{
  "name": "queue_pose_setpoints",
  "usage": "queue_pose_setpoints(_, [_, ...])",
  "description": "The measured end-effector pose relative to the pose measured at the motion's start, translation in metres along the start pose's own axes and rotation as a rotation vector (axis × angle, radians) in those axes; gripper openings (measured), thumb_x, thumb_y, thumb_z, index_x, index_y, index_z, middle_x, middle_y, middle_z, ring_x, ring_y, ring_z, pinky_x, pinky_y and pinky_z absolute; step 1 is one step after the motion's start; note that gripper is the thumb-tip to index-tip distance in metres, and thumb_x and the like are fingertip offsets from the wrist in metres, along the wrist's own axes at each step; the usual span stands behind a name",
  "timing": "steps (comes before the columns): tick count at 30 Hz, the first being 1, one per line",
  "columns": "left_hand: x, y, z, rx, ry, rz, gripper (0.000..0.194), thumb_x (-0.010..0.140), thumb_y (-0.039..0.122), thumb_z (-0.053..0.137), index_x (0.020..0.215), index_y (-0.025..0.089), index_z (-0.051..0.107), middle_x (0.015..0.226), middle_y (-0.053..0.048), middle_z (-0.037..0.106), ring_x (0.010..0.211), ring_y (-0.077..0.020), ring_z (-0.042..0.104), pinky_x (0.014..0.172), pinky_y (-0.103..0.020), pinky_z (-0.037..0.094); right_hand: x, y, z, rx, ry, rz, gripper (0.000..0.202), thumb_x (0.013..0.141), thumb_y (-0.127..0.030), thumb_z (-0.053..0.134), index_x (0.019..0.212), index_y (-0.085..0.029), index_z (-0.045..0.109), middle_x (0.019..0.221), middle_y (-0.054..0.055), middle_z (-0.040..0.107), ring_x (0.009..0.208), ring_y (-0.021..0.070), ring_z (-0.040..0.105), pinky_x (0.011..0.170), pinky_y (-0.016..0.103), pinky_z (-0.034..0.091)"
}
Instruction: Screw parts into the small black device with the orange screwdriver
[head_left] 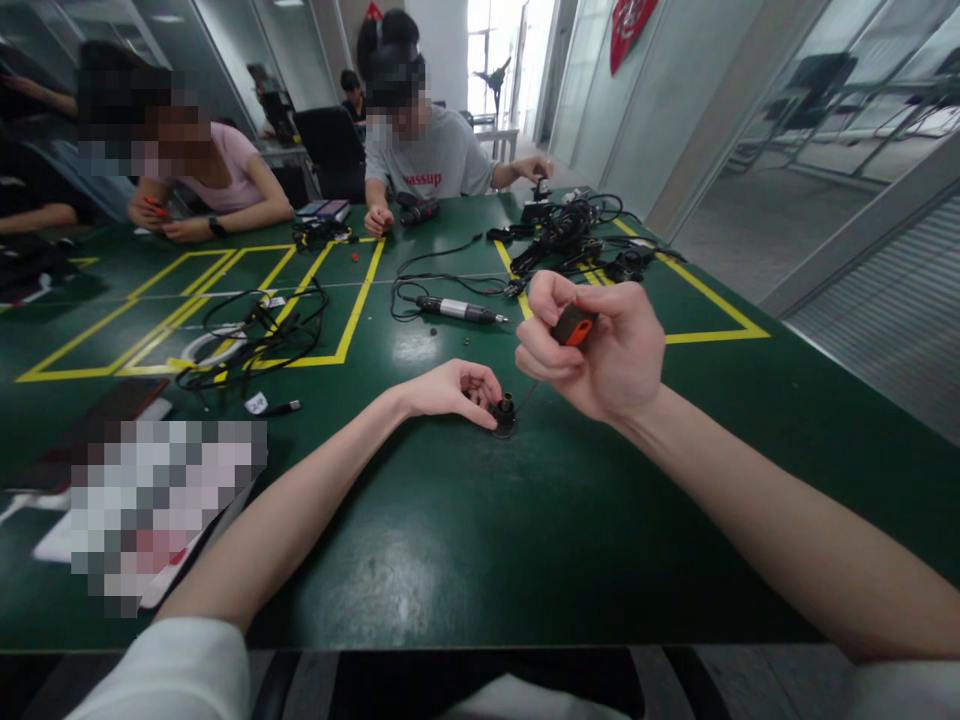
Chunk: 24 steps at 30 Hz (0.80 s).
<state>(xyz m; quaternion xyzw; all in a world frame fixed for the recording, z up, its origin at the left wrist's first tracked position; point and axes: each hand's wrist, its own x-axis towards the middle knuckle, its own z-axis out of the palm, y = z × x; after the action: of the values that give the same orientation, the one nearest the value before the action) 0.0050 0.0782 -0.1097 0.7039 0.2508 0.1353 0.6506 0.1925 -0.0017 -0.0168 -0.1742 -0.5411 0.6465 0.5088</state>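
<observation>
The right grip (619,350) is wrapped around the driver (577,324); the left grip (448,388) pinches the small dark part (505,408) on the desk (525,560), below and left of the right grip. Risk: a light left pinch could let the part turn or tip, and the slanted driver could slip sideways into the left grip.

A broad green desk (465,560), marked out with yellow tape (364,300), fills the foreground, its surface catching a pale patch of reflected light. Behind it stand a black office chair (330,150) and a small white table (499,131), with daylight glaring through a bright window (486,65) beyond a white wall (444,40). Glass partitions (757,120) run along the right over a grey floor (694,235), and a red decoration (628,32) hangs nearby.
</observation>
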Motion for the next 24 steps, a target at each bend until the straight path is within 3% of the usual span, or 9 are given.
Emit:
queue_pose_setpoints(5, [0.0000,-0.0001,0.0005,0.003,0.010,0.023,0.044,0.053,0.025,0.097,0.086,0.014,0.070,0.080,0.002,0.071,0.072,-0.0089,0.059,0.074,-0.026,0.047,0.0001,0.0062,-0.0008,0.089,-0.075,-0.042,0.036,0.092,-0.042,0.065,0.077,-0.025,0.038,0.050,-0.011,0.037,0.039,0.0072,0.028,0.042,0.020,0.028])
queue_pose_setpoints(11, [-0.0007,-0.0020,-0.0009,0.043,0.033,0.012,0.038,0.055,0.028,0.097,0.081,0.013,0.074,0.079,-0.001,0.072,0.072,-0.0099,0.059,0.072,-0.025,0.047,-0.0003,0.0054,0.0029,-0.045,-0.085,-0.096,0.035,0.090,-0.046,0.068,0.073,-0.023,0.048,0.053,-0.004,0.054,0.041,0.0103,0.039,0.044,0.025,0.034])
queue_pose_setpoints(19, [-0.0013,-0.0025,-0.0035,0.053,0.018,-0.009,0.037,0.055,0.032,0.098,0.079,0.014,0.076,0.073,0.000,0.072,0.068,-0.0097,0.061,0.070,-0.025,0.049,0.0010,0.0051,0.0014,-0.002,-0.104,-0.018,0.047,0.096,-0.054,0.056,0.062,-0.023,0.044,0.046,-0.007,0.032,0.041,0.0097,0.026,0.043,0.024,0.028])
queue_pose_setpoints(24, [-0.0009,-0.0015,-0.0038,0.086,0.010,0.039,0.040,0.057,0.028,0.097,0.090,0.014,0.078,0.093,-0.004,0.078,0.078,-0.0104,0.063,0.079,-0.026,0.051,-0.0004,0.0063,0.0011,0.047,-0.154,-0.036,0.047,0.093,-0.060,0.060,0.068,-0.024,0.042,0.045,-0.010,0.030,0.040,0.0079,0.021,0.042,0.022,0.024])
